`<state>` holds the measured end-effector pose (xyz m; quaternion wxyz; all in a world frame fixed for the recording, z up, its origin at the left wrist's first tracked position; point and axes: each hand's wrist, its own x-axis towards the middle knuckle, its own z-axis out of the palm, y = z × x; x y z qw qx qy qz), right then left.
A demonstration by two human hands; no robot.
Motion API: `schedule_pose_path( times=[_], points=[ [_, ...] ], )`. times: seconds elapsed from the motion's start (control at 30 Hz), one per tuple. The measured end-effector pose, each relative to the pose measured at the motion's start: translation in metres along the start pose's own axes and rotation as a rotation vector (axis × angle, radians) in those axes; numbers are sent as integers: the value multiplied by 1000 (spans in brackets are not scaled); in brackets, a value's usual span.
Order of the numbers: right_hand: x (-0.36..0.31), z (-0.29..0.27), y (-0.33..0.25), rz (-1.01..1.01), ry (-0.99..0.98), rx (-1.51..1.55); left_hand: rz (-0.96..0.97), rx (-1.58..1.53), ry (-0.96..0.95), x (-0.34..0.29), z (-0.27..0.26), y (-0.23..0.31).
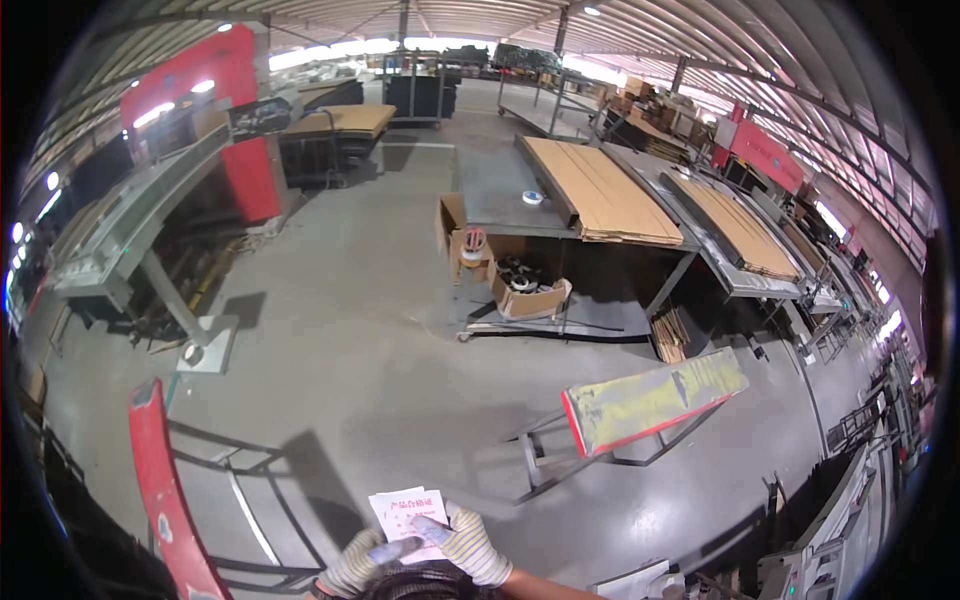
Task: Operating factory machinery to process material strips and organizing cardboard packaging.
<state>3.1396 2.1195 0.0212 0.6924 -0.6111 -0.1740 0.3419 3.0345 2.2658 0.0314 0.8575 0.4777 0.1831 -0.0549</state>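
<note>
Low in the head view, a small stack of white paper cards (407,505) with red print is held between my two gloved hands. My left hand (360,566), in a striped knit glove with a grey thumb, grips the lower left edge. My right hand (468,545), in a matching glove, pinches the right side, its thumb lying over the printed face. The top cards are slightly fanned. Fingers behind the cards are hidden. Just below the hands is a dark, ridged object (425,582), cut off by the lower edge; its kind I cannot make out.
To the left stands a red-topped bench (165,490); to the right, a bench with a worn yellow-grey top (655,398). Beyond, a metal table (500,190) carries cardboard sheets (600,190) and a tape roll (533,198). An open carton (530,298) sits on its lower shelf.
</note>
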Motion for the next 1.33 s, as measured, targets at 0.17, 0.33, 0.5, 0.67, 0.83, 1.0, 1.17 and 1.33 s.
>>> schedule_pose_path(
  times=[0.17,0.33,0.5,0.67,0.83,1.0,1.17,1.33],
  points=[
    [111,-47,-20,46,173,266,-311,-201,-105,132,-5,47],
    [240,-117,-52,52,282,306,-436,-180,-389,301,-26,96],
    [306,-231,-96,-83,601,-16,-321,209,-564,461,44,141],
    [342,-318,-133,62,882,68,-409,247,-629,583,117,183],
    [399,-431,-86,25,1005,272,-306,430,-351,697,167,193],
    [492,-592,55,440,920,-191,370,633,173,878,143,177],
    [588,-727,152,813,765,-423,734,1445,402,1048,126,187],
    [650,-852,257,876,895,-363,523,1017,175,1129,69,187]
  ],
)
